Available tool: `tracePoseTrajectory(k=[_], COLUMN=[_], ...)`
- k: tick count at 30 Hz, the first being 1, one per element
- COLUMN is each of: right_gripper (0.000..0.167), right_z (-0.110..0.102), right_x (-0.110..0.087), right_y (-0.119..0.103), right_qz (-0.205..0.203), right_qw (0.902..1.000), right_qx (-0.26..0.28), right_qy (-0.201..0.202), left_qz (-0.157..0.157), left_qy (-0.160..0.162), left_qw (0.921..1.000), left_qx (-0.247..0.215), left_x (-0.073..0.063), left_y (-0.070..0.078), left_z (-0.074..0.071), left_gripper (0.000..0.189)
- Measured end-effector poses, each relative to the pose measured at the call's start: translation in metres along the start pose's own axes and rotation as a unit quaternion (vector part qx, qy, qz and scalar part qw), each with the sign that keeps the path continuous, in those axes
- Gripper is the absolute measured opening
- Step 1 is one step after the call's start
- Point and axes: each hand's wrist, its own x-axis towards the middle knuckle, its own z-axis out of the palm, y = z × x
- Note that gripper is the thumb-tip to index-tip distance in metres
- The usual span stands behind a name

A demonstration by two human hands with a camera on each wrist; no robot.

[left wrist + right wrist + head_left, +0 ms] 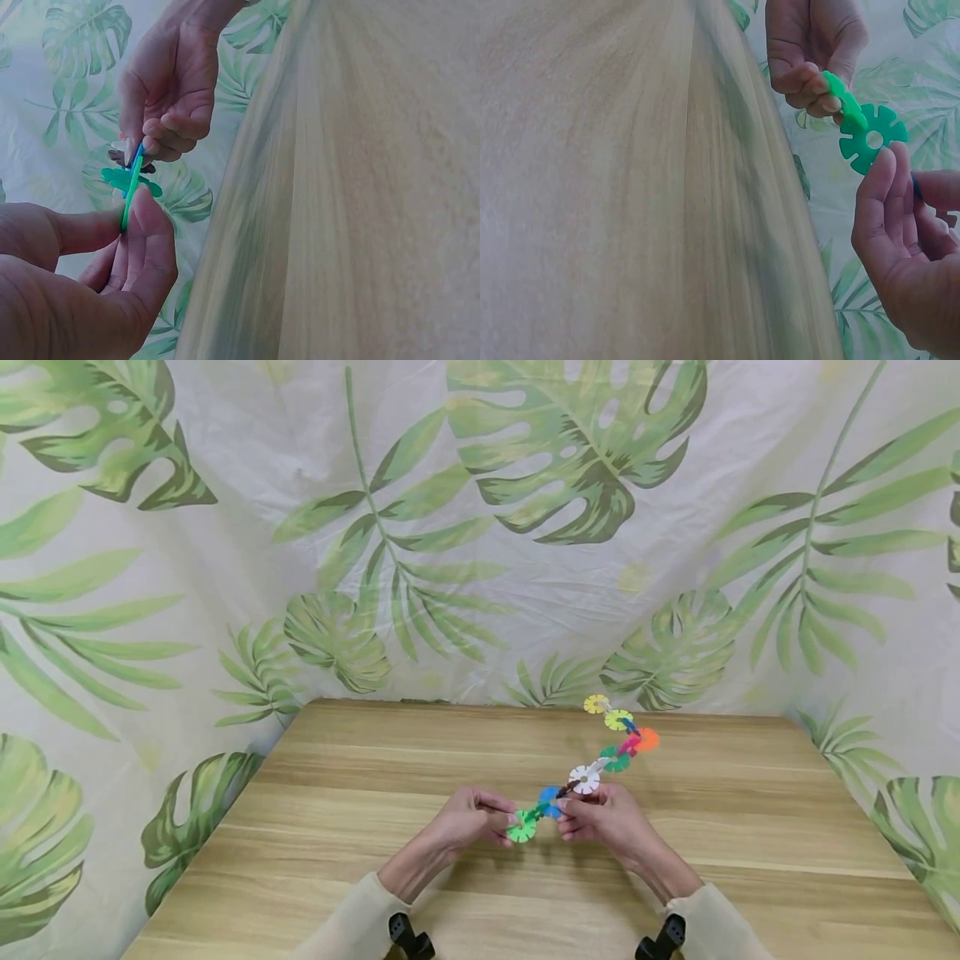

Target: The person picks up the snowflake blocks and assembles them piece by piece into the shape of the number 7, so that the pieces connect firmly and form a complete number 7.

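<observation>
Both hands hold a chain of slotted plastic snowflake discs over the table. At its near end, my left hand (474, 818) pinches a light green disc (527, 836) between thumb and fingers. My right hand (609, 825) pinches a blue disc (548, 797) further along. Between these two, a darker green disc (889, 135) is slotted crosswise into the light green one. Beyond the right hand, the chain runs through a brown disc, a white disc (577, 772), a green disc (617, 763), a pink one, an orange disc (648, 741) and yellow discs (618, 714) at the far end.
The wood-grain table (360, 777) spreads beneath the hands. Behind it hangs a pale cloth (555, 610) printed with green leaves, which also drops past the table's sides. Black straps with camera mounts (411, 937) sit on both sleeved wrists.
</observation>
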Motion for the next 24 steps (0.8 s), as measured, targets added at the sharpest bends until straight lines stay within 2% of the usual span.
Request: tracePoseTrajectory(k=[5,12,19,24], right_gripper=[0.018,0.008,0.008,0.011], right_z=[0.0013,0.0005,-0.0017,-0.0014], right_x=[0.0010,0.0002,-0.0022,-0.0019], right_y=[0.0006,0.0013,0.0008,0.0019], right_qz=[0.001,-0.004,-0.006,-0.007], right_qw=[0.9999,0.9999,0.9999,0.9998], right_qx=[0.003,0.012,0.015,0.019], right_qy=[0.013,-0.003,-0.001,0.006], left_qz=[-0.007,-0.005,0.008,0.004], left_qy=[0.008,0.010,0.014,0.023], left_qw=[0.9998,0.9998,0.9995,0.9991], left_qx=[-0.018,-0.018,-0.027,-0.035], left_x=[0.0007,-0.0011,-0.0009,0.0004], left_y=[0.0010,0.0025,0.0013,0.0003], left_z=[0.0010,0.0023,0.0071,0.0089], left_gripper=[0.028,0.028,0.028,0.027])
